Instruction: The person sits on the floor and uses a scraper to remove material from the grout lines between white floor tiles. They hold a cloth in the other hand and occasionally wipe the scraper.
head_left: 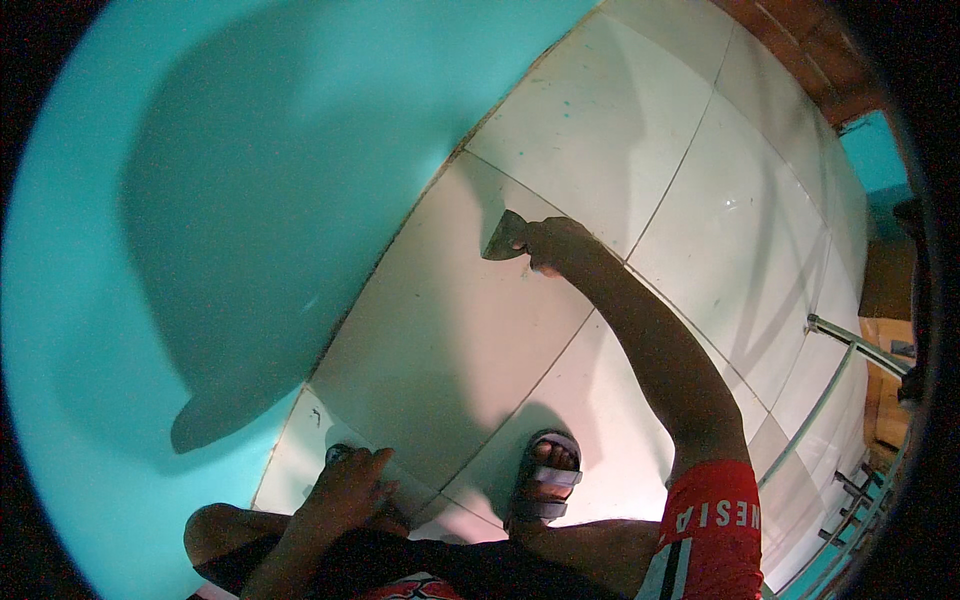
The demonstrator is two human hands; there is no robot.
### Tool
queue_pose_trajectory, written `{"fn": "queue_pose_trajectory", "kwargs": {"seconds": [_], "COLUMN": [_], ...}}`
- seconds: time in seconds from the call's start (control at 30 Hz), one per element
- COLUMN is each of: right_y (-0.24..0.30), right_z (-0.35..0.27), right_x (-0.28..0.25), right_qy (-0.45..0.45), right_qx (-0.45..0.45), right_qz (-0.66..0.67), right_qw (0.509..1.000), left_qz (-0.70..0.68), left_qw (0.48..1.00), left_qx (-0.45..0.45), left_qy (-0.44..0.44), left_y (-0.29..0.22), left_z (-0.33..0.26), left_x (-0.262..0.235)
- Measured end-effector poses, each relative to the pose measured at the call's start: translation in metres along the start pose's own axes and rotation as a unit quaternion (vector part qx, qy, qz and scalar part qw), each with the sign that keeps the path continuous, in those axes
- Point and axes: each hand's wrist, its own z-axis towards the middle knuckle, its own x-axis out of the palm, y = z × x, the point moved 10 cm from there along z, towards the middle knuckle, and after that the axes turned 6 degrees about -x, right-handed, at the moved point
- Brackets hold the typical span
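Observation:
My right hand [558, 243] is closed around a putty knife [502, 238], its handle mostly hidden in the fist. The wide, dark blade points left, over or against a pale floor tile [450, 300]; whether it touches the tile I cannot tell. My left hand [350, 488] hangs near my left knee, in shade. Its fingers look loosely bent and apart, with nothing visible in them.
A turquoise wall [250, 200] rises along the left and meets the tiles at a dirty, slanting edge. My sandalled right foot [548, 475] stands on the floor. Toward the right are a metal frame [860, 345] and reddish-brown brickwork [815, 50]. Small turquoise specks dot the far tiles.

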Motion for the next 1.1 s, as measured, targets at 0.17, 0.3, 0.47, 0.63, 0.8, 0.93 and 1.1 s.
{"fn": "queue_pose_trajectory", "kwargs": {"seconds": [0.17,0.3,0.47,0.63,0.8,0.93,1.1], "right_y": [-0.006,-0.045,-0.075,-0.034,0.005,-0.015,-0.078], "right_z": [-0.058,-0.14,-0.167,-0.097,-0.04,-0.077,-0.168], "right_x": [-0.01,-0.036,-0.046,-0.04,-0.015,-0.019,-0.052], "right_qy": [0.023,0.062,0.047,0.02,0.04,0.021,0.03], "right_qx": [-0.049,0.0,0.05,0.008,-0.033,-0.041,0.079], "right_qz": [-0.343,-0.38,-0.384,-0.339,-0.347,-0.341,-0.359], "right_qw": [0.938,0.923,0.921,0.941,0.936,0.939,0.929], "left_qz": [0.015,0.006,0.023,0.039,0.021,0.041,0.075], "left_qw": [0.999,0.999,0.999,0.999,1.0,0.999,0.996], "left_qx": [0.028,0.015,0.022,0.019,0.012,0.012,0.052], "left_qy": [0.002,0.035,0.024,-0.002,-0.013,-0.007,0.002], "left_y": [-0.01,-0.013,-0.015,-0.011,-0.007,-0.014,-0.035], "left_z": [0.003,0.0,0.0,0.002,0.003,0.002,-0.006], "left_x": [0.0,0.003,-0.002,-0.003,-0.003,-0.001,-0.005]}}
